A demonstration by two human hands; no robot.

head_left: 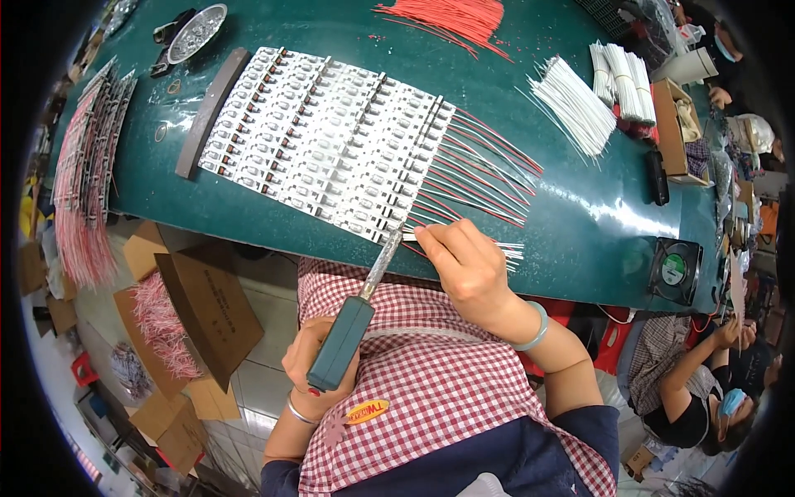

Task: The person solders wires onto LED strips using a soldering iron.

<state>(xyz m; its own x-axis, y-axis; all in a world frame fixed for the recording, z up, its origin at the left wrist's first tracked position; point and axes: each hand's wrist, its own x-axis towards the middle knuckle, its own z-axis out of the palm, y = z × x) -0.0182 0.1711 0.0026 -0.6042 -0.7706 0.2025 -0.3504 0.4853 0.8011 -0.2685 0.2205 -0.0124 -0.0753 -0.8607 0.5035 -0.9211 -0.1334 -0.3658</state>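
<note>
The soldering iron sits in the left hand, fingers wrapped tight around its dark green handle, and its metal tip reaches up to the near edge of the strip boards. Those white boards lie side by side in a slanted block on the green table, red and white wires fanning out from their right ends. The right hand is curled over the near right corner of the block, fingertips pinched on a few thin white wires just beside the iron's tip. Far right, bundles of loose white wires rest on the table; far centre, a spread of red wires. A small black fan stands at the table's near right edge, and a metal dish at the far left. Below the table, left, open cardboard boxes and pink wire bundles crowd a tiled floor. Another person works at the right.
</note>
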